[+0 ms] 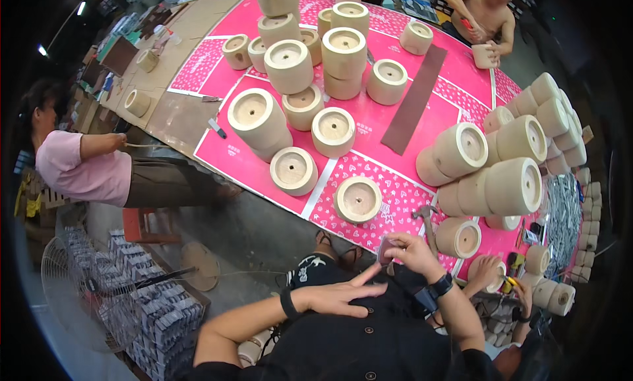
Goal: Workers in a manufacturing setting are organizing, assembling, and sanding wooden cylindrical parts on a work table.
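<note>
Fingers outstretched, my left hand (339, 295) is open in front of my dark shirt and holds nothing. My right hand (414, 256) pinches a small flat purplish-brown piece (385, 250) at the table's near edge; it resembles folded sandpaper, though its kind is unclear. Just beyond is a pale round wooden block (358, 200), its recessed face up with a small centre hole. A hammer (428, 228) lies to the right of it, beside another wooden block (459, 238) on its side. Farther off, a long brown strip (415, 101) lies across the pink table cover (386, 167).
Stacked wooden blocks (345, 51) stand mid-table, and more are piled at right (514, 186). A scraper (217, 128) lies near the left edge. People work at far right (484, 18), left (86, 160) and near right (486, 270). A standing fan (89, 285) is at lower left.
</note>
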A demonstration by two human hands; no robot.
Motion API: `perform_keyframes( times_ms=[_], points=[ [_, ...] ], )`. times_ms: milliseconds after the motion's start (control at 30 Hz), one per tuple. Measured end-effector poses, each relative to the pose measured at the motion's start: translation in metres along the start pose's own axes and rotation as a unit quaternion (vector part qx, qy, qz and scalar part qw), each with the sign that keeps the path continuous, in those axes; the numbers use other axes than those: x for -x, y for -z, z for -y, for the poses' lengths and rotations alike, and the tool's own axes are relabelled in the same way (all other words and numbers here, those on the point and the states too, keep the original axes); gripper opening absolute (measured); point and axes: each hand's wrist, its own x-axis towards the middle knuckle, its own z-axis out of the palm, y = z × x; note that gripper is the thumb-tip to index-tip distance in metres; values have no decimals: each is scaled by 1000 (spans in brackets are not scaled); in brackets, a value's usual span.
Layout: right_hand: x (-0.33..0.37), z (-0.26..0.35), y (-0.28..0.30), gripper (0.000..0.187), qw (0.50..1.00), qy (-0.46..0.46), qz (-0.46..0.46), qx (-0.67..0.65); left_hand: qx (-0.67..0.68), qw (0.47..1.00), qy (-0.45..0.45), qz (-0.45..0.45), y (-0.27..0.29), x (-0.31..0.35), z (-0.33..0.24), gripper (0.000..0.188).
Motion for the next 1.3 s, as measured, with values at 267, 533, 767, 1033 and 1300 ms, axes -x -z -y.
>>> perform_keyframes(
  times_ms=[267,533,767,1033,1300],
  points=[
    [-5,5,25,17,969,0,-102,223,-339,800,485,97,98,79,58,70],
    [-36,0,-7,38,885,20,-209,417,-115,988,-6,107,63,28,6,49],
    [-58,31,-9,46,843,73,-196,496,-357,864,351,55,123,81,62,51],
    [-75,9,-21,55,741,159,-89,646,-74,993,69,58,100,50,28,48],
    [-79,29,-5,51,694,220,-76,681,-260,931,154,-207,141,37,74,62]
  ],
)
